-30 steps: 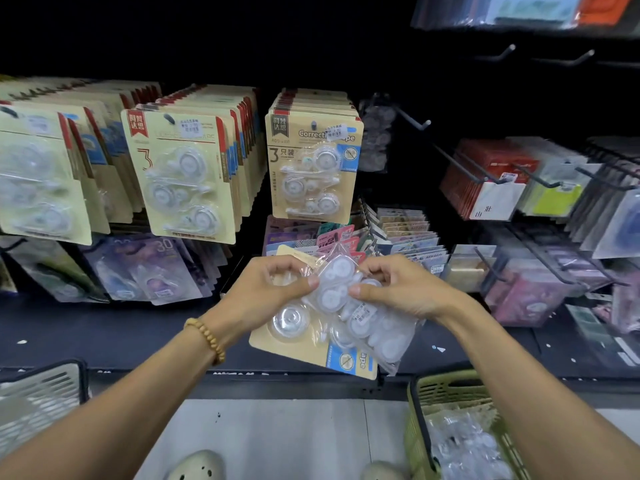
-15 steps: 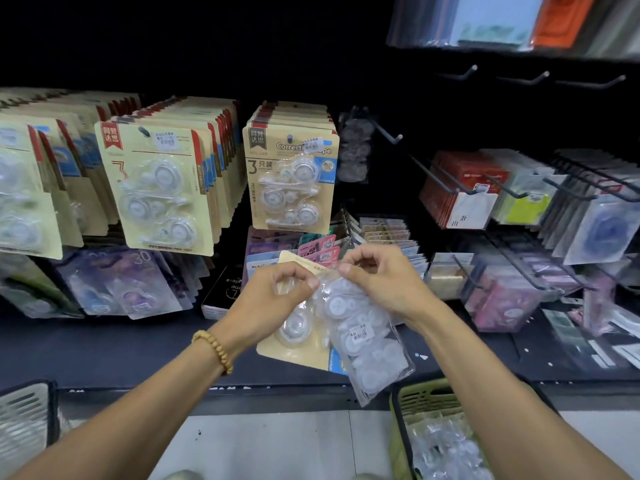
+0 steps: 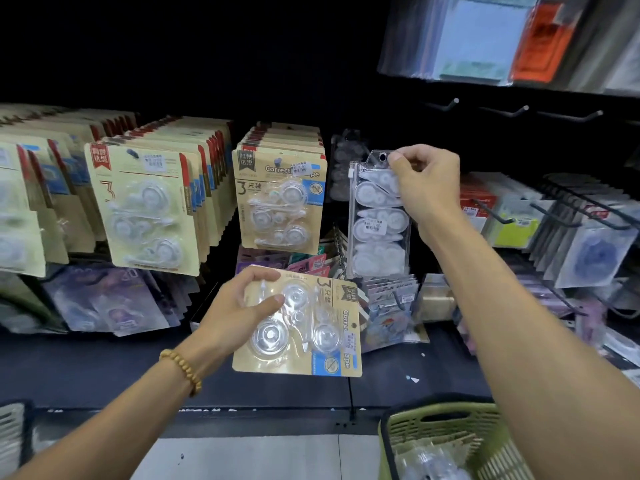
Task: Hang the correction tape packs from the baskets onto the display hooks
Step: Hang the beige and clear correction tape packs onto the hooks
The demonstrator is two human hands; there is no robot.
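Note:
My right hand [image 3: 424, 183] pinches the top corner of a clear plastic bag of white correction tapes [image 3: 379, 226], holding it upright in front of a hook with similar clear packs [image 3: 343, 164]. The bag's hanging hole is near my thumb. My left hand [image 3: 239, 306] grips a tan carded three-pack of correction tape [image 3: 311, 327], turned sideways, low in front of the shelf. Rows of the same tan packs [image 3: 280, 199] hang on hooks to the left.
A green basket [image 3: 446, 434] with more clear packs stands at the lower right on the floor. A grey basket [image 3: 12, 424] shows at the lower left edge. Bare hooks [image 3: 446, 105] stick out above right. Other stationery packs [image 3: 595, 251] hang on the right.
My hands have parted. The right hand lifted the clear bag up and right toward the hook. The left hand keeps the tan pack, now fully uncovered.

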